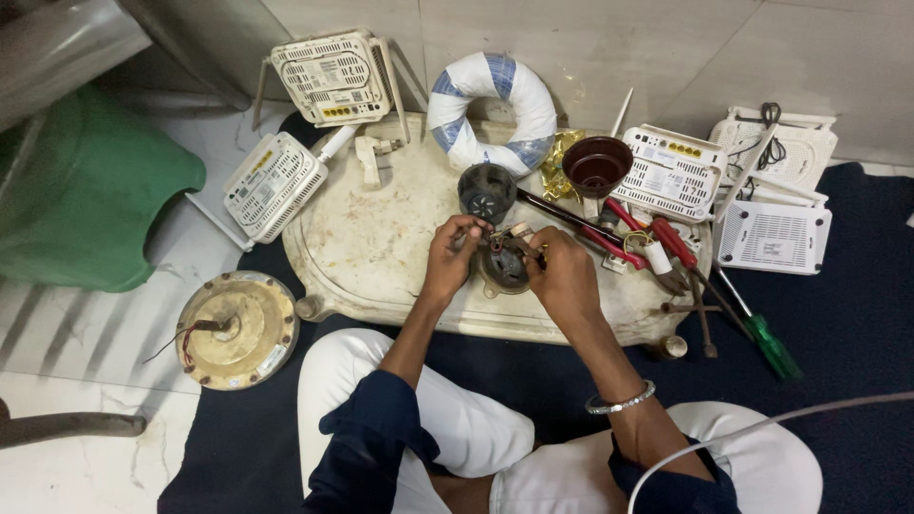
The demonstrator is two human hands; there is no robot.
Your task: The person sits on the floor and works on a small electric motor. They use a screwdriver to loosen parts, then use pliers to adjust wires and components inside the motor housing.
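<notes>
1. A low, stained cream desk (381,228) sits on a dark blue mat.
2. Both hands meet over a small round motor housing (503,266) near the desk's front edge.
3. The left hand (453,255) pinches its top; the right hand (562,271) grips its side.
4. Behind the housing lie a dark fan part (486,191) and a taped white ring (490,109).
5. Right of the housing: red-handled pliers (628,238).

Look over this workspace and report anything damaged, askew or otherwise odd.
The low white table is stained and scuffed. A round metal motor housing lies on the floor with loose wires trailing out. Several white routers lie flipped and tilted around the table.
</notes>
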